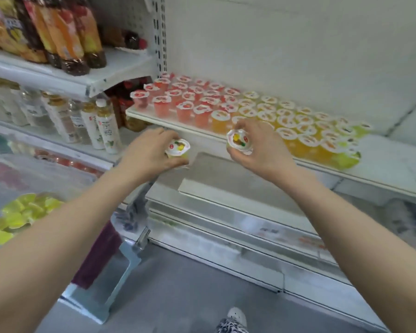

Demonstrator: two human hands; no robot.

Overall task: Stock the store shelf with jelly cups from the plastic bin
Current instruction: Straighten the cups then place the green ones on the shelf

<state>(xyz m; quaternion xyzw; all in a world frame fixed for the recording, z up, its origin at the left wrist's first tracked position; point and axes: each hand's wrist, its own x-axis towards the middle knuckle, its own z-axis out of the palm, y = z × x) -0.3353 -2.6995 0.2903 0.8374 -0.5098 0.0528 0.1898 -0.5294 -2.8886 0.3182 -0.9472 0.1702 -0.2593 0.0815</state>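
Jelly cups (226,102) crowding shelf (384,162), bottles (101,126) beside — left grip (151,151) grasping one cup (179,147), right grip (262,150) another cup (239,139)

My left hand (151,152) and right hand (262,150) are bare, forearms too; I wear black-and-white spotted trousers (229,329) and a white shoe (237,314).

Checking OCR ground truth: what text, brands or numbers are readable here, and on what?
None legible.
Jelly cup in left hand: lid logo blurred.
Second jelly cup in right hand: lid print blurred.
Shelved cups: lids too small.
Bottles: label characters blurred.
Pouches: print blurred.
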